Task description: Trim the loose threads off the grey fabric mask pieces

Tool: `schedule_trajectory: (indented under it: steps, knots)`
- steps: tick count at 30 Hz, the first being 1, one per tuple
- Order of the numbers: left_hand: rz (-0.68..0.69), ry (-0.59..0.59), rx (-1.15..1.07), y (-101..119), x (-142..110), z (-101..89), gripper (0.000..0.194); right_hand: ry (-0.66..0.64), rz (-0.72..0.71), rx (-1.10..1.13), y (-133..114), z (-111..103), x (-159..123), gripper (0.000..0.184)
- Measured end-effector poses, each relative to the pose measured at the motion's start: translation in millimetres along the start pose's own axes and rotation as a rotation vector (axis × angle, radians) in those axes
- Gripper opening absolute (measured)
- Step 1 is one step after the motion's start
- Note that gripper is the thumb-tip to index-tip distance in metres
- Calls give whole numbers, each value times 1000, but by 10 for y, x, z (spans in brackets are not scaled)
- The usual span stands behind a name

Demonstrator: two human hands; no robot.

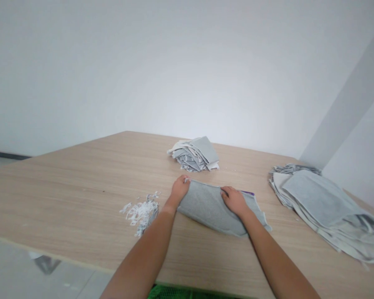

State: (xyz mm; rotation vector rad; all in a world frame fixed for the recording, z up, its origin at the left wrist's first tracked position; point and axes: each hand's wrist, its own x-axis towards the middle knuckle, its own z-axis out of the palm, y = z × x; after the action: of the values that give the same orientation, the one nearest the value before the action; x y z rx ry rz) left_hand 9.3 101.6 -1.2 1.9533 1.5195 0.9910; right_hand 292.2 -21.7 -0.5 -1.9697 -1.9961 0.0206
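A piece of grey cloth (210,206) with rough, sewn-looking edges lies on the table in front of me. At its upper left corner, my left hand (180,189) is closed on the fabric, and a bit of white thread shows by the fingertips. My right hand (234,201) bends over the cloth's upper edge, right of the middle, its fingers closed on the fabric there. Just beyond that hand, a thin purple object (248,192) peeks out from behind the cloth; most of it is hidden.
Left of my left forearm is a small heap of white and grey thread scraps (143,214). A folded cloth pile (195,153) sits farther back, and a larger cloth stack (327,203) lies at right. Below the wooden table's (81,178) front edge, something green (174,292) shows.
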Motion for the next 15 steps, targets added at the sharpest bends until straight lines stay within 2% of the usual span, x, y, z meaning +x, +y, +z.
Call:
schedule_trajectory:
  steps: [3, 5, 7, 11, 15]
  knots:
    - [161, -70, -182, -52, 42, 21, 41, 82, 51, 42, 166, -140, 13, 39]
    - [262, -115, -243, -85, 51, 29, 46, 181, 142, 44, 324, -242, 11, 39]
    - [297, -145, -265, -106, 53, 30, 41, 250, 280, 28, 515, -332, -9, 39]
    - [286, -191, -294, -88, 50, 7, 33, 233, 514, -53, 912, -410, -102, 37]
    - [301, -278, -344, -22, 19, -73, 37, 174, 563, -59, 1173, -387, -170, 34]
